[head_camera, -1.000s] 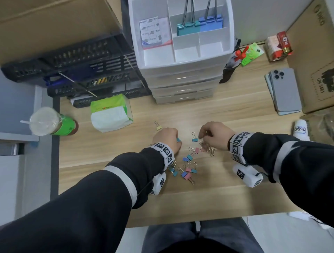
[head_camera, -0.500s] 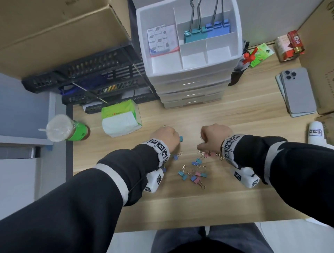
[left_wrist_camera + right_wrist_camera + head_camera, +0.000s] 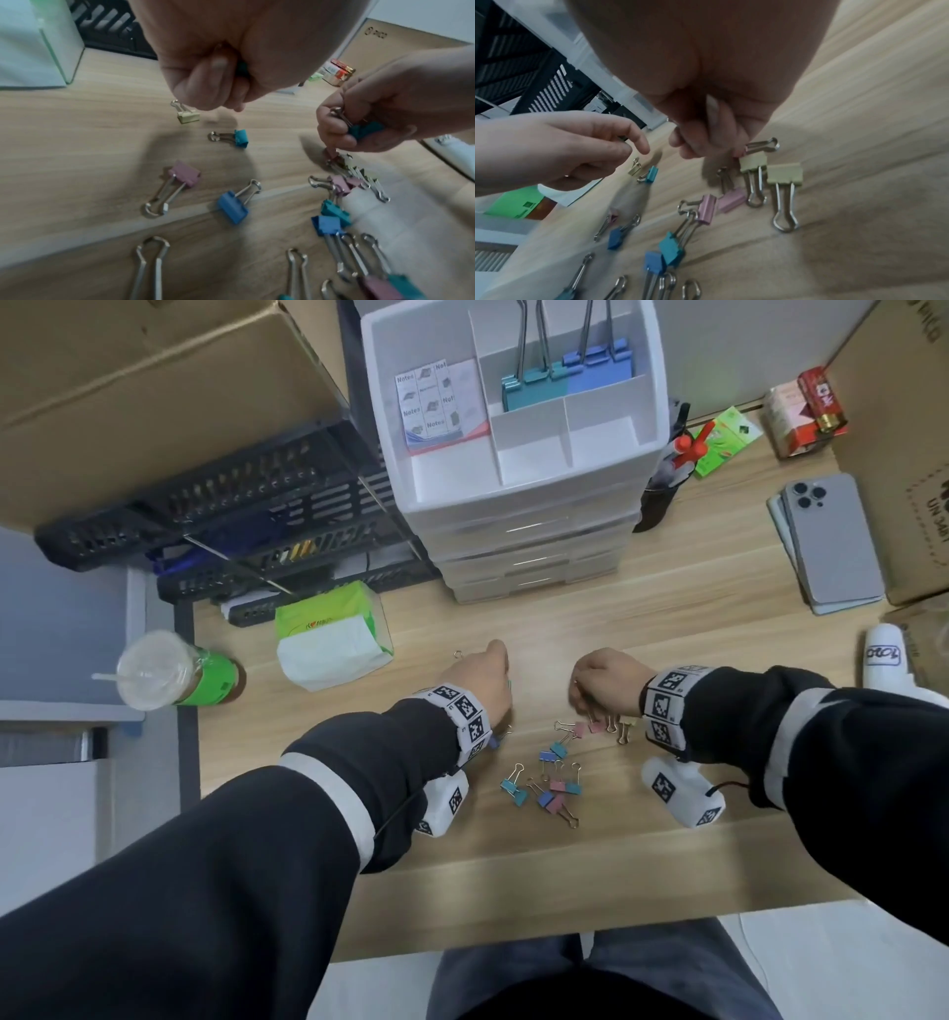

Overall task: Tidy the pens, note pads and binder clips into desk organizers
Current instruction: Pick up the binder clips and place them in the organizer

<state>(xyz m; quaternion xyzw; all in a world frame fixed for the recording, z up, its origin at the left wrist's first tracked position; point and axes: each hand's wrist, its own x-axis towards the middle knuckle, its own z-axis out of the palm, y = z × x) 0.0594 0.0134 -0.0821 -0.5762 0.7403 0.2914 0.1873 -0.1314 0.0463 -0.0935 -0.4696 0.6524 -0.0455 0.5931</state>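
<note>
Binder clips [image 3: 552, 775] litter wooden desk [image 3: 667, 629].

Organizer [image 3: 518, 516]: at the counter's [image 3: 667, 629] back.
Binder clips [image 3: 552, 778]: on the counter, between both hands.
Tissue pack [image 3: 328, 644]: left of the clips.
Phones [image 3: 827, 546]: far right.

The head view looks steeply down from above the desk's [image 3: 667, 618] near edge, facing its far edge, and takes in nearly the whole top. The left wrist view sits low and close under the left hand [image 3: 231, 56], facing the far right corner. The right wrist view sits equally close under the right hand [image 3: 706, 85], facing the far left corner. All three share the loose binder clips [image 3: 552, 778] in the desk's middle; each wrist view also catches the opposite hand.
</note>
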